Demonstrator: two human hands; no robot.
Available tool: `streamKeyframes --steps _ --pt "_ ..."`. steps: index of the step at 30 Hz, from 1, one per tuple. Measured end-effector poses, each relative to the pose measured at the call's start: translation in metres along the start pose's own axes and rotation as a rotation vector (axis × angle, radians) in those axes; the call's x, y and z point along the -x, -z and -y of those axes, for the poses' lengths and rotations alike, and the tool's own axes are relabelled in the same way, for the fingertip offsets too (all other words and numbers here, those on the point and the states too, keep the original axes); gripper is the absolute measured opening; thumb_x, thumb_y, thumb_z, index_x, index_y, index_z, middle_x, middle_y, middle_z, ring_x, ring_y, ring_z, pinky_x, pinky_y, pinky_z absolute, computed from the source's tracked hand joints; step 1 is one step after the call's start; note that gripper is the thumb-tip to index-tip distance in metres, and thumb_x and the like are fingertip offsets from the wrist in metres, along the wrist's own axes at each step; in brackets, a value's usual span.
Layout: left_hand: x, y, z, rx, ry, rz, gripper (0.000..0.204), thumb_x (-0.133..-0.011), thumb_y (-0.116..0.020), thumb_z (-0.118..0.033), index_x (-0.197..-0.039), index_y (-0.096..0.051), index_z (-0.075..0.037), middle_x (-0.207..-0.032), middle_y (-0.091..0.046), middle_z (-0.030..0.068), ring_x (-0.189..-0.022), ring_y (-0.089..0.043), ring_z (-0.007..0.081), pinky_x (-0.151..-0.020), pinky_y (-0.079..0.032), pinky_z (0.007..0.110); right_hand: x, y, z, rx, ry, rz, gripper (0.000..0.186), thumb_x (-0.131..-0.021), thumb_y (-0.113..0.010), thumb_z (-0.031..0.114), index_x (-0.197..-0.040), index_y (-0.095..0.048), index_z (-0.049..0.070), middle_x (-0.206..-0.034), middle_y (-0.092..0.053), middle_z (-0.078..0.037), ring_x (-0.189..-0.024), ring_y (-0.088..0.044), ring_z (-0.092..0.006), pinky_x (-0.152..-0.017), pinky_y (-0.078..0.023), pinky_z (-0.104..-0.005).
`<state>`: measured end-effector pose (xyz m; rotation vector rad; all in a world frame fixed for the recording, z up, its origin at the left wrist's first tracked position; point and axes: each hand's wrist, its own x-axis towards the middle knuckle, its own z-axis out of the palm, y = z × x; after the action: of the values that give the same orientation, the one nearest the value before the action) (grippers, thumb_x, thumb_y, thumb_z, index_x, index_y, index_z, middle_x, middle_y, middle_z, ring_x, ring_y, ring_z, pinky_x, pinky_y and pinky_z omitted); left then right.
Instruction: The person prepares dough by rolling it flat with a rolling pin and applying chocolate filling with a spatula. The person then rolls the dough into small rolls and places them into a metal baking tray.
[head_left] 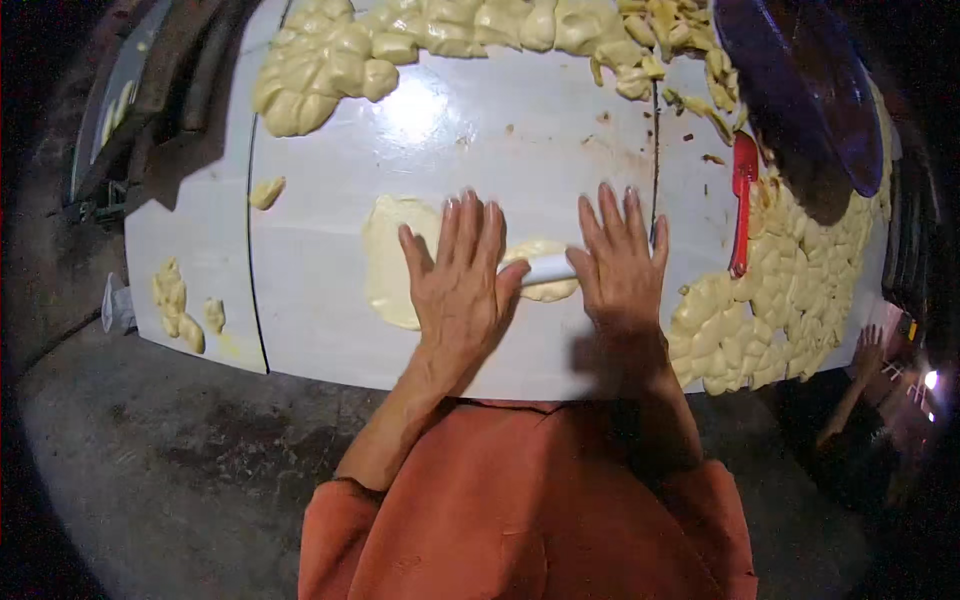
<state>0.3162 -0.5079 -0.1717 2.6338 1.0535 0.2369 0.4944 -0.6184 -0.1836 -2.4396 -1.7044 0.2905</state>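
A white rolling pin point(550, 268) lies across a small round of pale yellow dough point(548, 290) on the table. My left hand point(460, 270) rests palm down over the pin's left part, its fingers stretched out and apart. Over the other end, my right hand point(618, 255) is also flat, fingers spread. The pin's ends are hidden beneath both hands. Beside my left hand lies a thin, flattened sheet of dough point(388, 275), partly under its thumb side or fingers; the overlap hides its right edge.
Soft dough lumps point(310, 80) line the far edge of the white table point(330, 340). Several flattened pieces point(770, 310) cover the right side, near a red long-handled utensil point(742, 200) and a dark blue-purple basin point(840, 90). Another person's hand point(870, 345) shows at far right.
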Motion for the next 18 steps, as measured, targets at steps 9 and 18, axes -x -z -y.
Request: streamKeyframes --steps 9,18 --pt "-0.149 -0.022 0.039 -0.162 -0.144 -0.349 0.059 -0.102 -0.053 -0.050 -0.149 -0.053 -0.015 -0.156 -0.045 0.0223 -0.148 -0.034 0.0429 -0.110 -0.014 0.081 -0.137 0.001 -0.019 0.219 -0.118 -0.461 0.058 -0.100 -0.058 0.046 -0.149 -0.053 0.016 -0.152 -0.047 -0.020 -0.145 -0.036 -0.0425 -0.112 -0.026 -0.0699" --pt "-0.122 -0.009 0.045 0.088 -0.172 -0.026 0.083 -0.096 -0.059 -0.059 -0.160 -0.032 -0.013 -0.164 -0.029 0.0256 -0.153 -0.022 0.0472 -0.117 -0.013 0.074 -0.067 0.034 -0.031 -0.146 0.371 -0.166 0.043 -0.084 -0.077 0.035 -0.118 -0.068 0.010 -0.103 -0.064 -0.009 -0.098 -0.062 -0.0305 -0.085 -0.049 -0.0441"
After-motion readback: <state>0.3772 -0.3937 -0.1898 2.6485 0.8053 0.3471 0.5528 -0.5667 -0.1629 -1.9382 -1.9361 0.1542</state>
